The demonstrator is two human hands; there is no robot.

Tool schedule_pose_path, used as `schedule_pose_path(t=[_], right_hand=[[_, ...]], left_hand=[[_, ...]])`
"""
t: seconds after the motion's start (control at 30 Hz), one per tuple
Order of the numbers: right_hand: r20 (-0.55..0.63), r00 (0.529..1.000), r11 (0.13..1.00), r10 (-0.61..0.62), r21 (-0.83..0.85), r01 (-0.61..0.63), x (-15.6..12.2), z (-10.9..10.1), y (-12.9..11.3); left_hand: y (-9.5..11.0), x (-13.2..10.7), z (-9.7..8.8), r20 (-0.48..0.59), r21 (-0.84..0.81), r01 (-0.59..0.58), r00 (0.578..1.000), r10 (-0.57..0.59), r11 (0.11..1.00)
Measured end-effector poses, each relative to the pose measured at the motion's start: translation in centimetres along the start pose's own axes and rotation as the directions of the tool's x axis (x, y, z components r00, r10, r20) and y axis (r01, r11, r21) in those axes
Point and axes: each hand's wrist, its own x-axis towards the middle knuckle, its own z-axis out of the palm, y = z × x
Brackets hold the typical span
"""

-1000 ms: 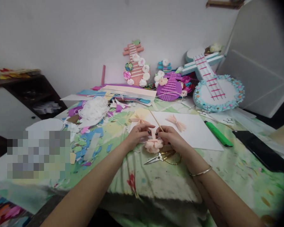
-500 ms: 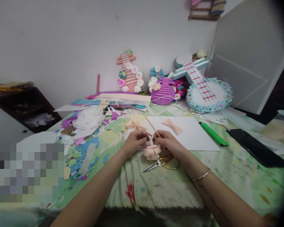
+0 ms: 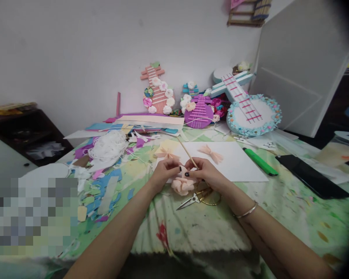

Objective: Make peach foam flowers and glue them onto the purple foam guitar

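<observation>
A pale pink paper flower (image 3: pixel 183 186) hangs blossom-down between my hands, just above the cloth. My left hand (image 3: pixel 165 173) pinches its upper petal piece from the left side. From the right, my right hand (image 3: pixel 206 173) has its fingers closed on the same flower, and a thin wooden stick (image 3: pixel 186 151) slants up and left out of that hand. Gold-handled scissors (image 3: pixel 195 198) lie below the flower, blades partly apart. Behind my hands, a tied pink paper bow (image 3: pixel 211 153) rests on a white sheet (image 3: pixel 235 162), and another pink paper bow (image 3: pixel 166 153) sits left of the stick.
White string (image 3: pixel 108 146) is heaped at left beside blue and purple paper scraps (image 3: pixel 113 197). A green cutter (image 3: pixel 260 162) and a black phone-like slab (image 3: pixel 312 176) lie at right. Decorated craft instruments (image 3: pixel 199 112) lean along the wall behind.
The flower has tilted and shifted slightly left. My right thumb has moved across toward the left fingers. The whole view has drifted a little.
</observation>
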Motion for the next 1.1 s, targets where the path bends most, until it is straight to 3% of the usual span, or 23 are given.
schedule_pose_path(t=[0.53, 0.73, 1.1], right_hand=[[-0.065, 0.998, 0.999, -0.013, -0.041, 0.01, 0.24, 0.51, -0.42], [-0.005, 1.0, 0.999, 0.018, -0.041, -0.018, 0.53, 0.1, -0.31], [-0.103, 0.994, 0.996, -0.023, -0.088, 0.014, 0.57, 0.12, -0.08]], left_hand=[[0.11, -0.12, 0.06, 0.001, -0.017, -0.04, 0.999, 0.04, 0.999], [0.04, -0.08, 0.0, 0.007, 0.004, -0.033, 0.999, 0.033, 0.999], [0.19, -0.21, 0.17, -0.007, 0.023, -0.045, 0.999, 0.045, 0.999]])
